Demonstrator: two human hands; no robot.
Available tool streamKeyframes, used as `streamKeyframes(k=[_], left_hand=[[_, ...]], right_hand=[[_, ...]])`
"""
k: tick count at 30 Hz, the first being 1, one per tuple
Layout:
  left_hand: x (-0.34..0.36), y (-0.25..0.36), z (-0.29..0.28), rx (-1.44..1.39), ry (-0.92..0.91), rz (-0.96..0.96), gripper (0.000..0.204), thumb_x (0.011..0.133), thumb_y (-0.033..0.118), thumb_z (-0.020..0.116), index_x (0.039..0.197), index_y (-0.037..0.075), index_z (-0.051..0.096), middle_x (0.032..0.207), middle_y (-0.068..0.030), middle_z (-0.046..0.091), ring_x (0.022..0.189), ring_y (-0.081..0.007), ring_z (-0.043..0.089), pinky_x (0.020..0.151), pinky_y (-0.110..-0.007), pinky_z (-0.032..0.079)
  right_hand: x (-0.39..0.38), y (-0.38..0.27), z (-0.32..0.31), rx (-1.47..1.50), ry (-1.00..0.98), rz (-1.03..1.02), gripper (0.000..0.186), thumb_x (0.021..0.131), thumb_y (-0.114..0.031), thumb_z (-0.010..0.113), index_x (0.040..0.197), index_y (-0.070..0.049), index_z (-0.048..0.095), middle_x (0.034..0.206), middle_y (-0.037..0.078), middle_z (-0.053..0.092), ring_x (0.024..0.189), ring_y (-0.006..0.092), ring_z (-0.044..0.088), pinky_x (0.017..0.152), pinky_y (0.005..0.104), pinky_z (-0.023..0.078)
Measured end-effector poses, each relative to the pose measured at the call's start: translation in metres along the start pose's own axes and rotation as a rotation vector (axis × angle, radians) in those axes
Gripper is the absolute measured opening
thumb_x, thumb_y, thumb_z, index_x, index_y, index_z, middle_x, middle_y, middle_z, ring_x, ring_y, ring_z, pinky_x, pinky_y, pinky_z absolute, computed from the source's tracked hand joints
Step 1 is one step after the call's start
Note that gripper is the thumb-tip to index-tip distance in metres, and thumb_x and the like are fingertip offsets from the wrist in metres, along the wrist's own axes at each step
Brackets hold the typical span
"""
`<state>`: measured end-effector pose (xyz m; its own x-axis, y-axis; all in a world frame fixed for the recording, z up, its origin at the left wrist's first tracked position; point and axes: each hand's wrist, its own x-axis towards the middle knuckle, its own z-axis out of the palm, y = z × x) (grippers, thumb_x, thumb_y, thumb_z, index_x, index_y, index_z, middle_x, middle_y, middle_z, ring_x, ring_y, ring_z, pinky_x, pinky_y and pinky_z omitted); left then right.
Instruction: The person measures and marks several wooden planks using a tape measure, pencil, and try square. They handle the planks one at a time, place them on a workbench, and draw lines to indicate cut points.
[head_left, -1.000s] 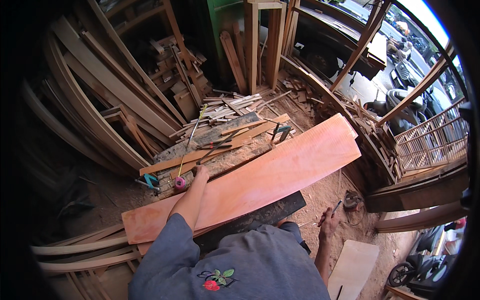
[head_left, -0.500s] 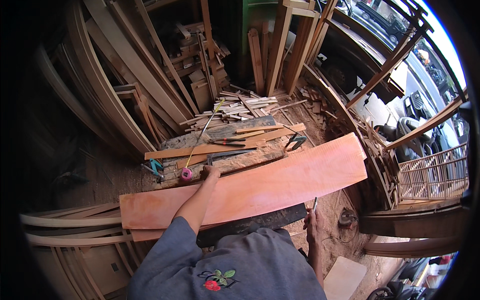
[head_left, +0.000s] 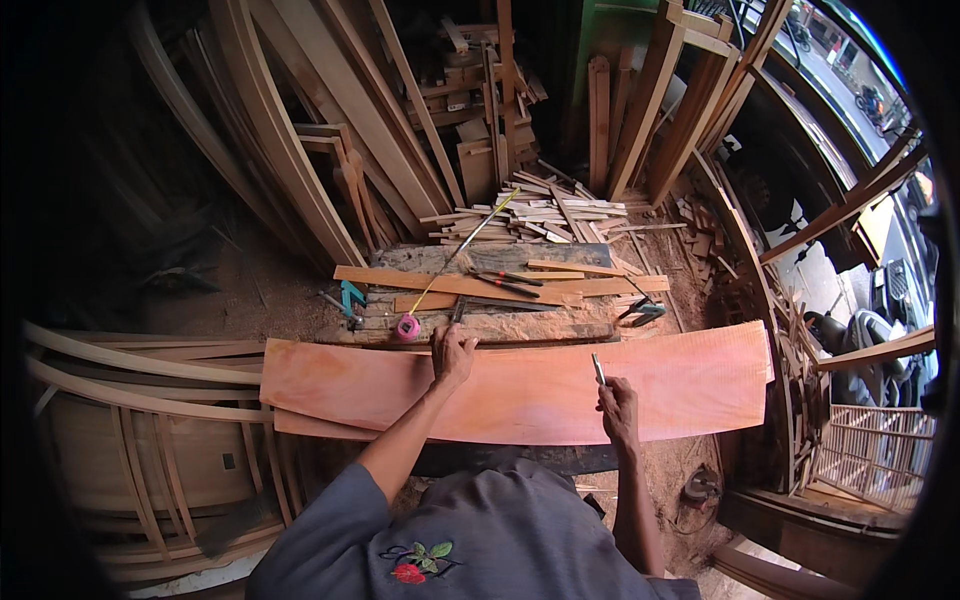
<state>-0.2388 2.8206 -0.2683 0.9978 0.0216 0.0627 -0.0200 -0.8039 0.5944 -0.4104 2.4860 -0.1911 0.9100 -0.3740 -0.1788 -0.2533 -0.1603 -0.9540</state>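
A broad reddish wooden board (head_left: 530,400) lies crosswise in front of me, with the edge of a second board (head_left: 320,424) showing beneath its left part. Over the board's far edge, my left hand (head_left: 454,358) has its fingers curled closed. A dark flat-bladed tool (head_left: 458,309) projects from that hand; its exact kind is unclear. My right hand (head_left: 620,405) is closed around a slim silvery pen-like tool (head_left: 598,368), held pointing up above the board's right half. To the left hand's left, a pink tape measure (head_left: 407,327) rests with its yellow tape pulled out.
Behind the board is a worn workbench (head_left: 390,312) with sawdust, wooden strips (head_left: 450,286), pliers (head_left: 507,283), a teal clamp (head_left: 350,298) and a dark clamp (head_left: 642,312). Thin offcuts (head_left: 540,208) are heaped beyond. Tall planks (head_left: 340,90) lean at left; curved frames (head_left: 150,385) stand nearer.
My right hand has come up from beside the near edge to over the board with the pen-like tool. My left hand has drawn slightly nearer. The view has shifted.
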Motion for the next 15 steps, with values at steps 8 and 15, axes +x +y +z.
streamKeyframes(k=[8,15], left_hand=[[-0.058,-0.01,-0.031,-0.011,0.009,0.102,0.053,0.086,0.022,0.081,0.13,0.001,0.061,0.13,-0.0188,0.058,0.124,-0.0381,0.054,0.107,-0.047,0.044],[-0.059,-0.008,-0.024,0.072,0.037,0.128,0.057,0.086,0.03,0.081,0.131,0.002,0.058,0.133,-0.0184,0.056,0.125,-0.0397,0.052,0.108,-0.051,0.04]], right_hand=[[0.17,0.026,0.129,-0.517,-0.265,-0.216,0.015,0.089,-0.017,0.065,0.092,-0.005,0.074,0.086,0.025,0.071,0.085,0.045,0.069,0.074,0.052,0.053],[0.222,0.078,0.184,-0.713,-0.619,-0.244,0.029,0.085,-0.031,0.072,0.085,-0.003,0.073,0.083,0.026,0.07,0.082,0.0466,0.069,0.073,0.0535,0.055]])
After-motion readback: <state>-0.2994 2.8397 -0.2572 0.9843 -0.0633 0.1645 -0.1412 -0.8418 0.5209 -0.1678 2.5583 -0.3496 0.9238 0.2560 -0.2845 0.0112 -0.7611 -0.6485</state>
